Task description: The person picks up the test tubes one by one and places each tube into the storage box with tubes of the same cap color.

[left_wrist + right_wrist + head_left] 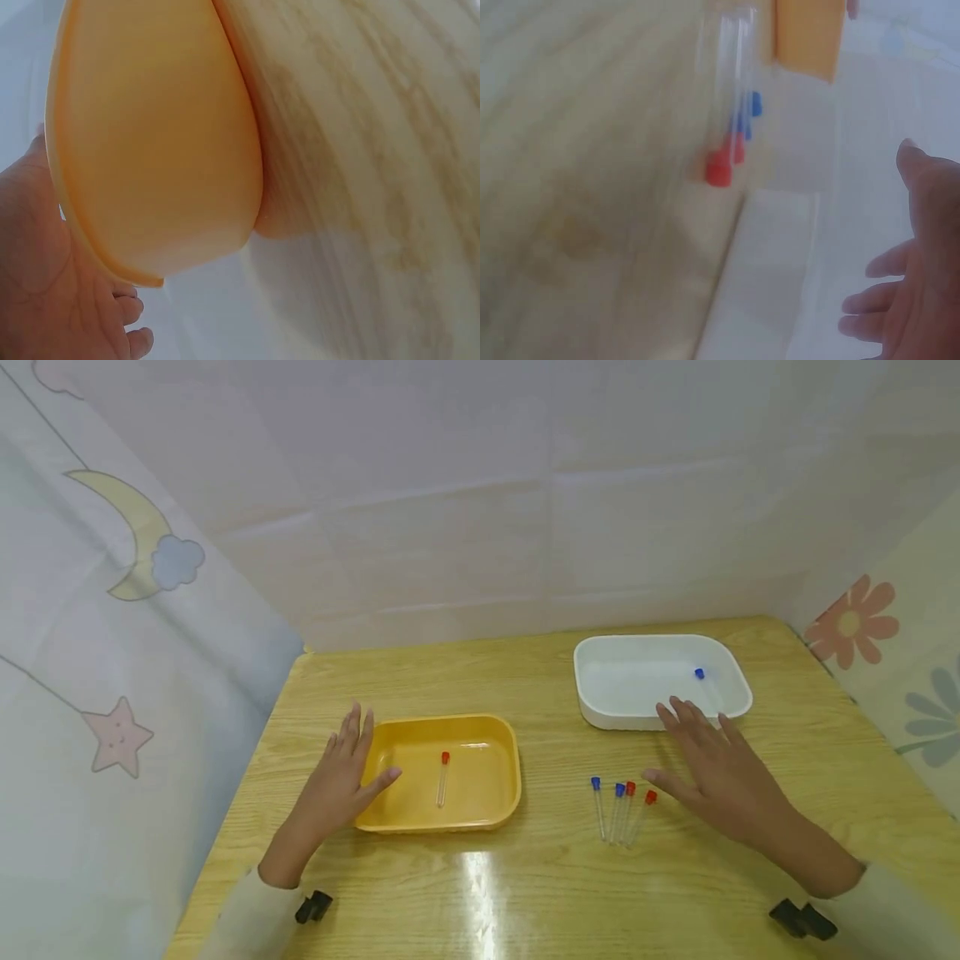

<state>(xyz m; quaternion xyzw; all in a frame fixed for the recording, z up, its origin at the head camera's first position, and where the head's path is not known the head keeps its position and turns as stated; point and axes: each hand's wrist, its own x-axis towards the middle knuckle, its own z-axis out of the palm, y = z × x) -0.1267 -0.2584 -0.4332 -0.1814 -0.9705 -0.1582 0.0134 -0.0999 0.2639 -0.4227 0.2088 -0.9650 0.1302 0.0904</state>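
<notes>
My left hand (335,782) is at the left end of a yellow tray (512,760), its fingers straight and its thumb over the tray's rim. Inside that tray lies a clear tube with a red cap (444,777). Fingers spread, my right hand (723,785) hovers in front of a white tray (600,722), holding nothing. To its left several thin clear tubes lie side by side on the table, blue-capped ones (597,802) and red-capped ones (647,806). One blue-capped piece (699,673) is in the white tray, its tube hardly visible.
Both trays stand on a wood-grain table (555,910), the white one farther back on the right. A pale cloth (450,527) hangs behind the table, with printed cloth at both sides. Black wrist straps (802,919) show at the sleeves.
</notes>
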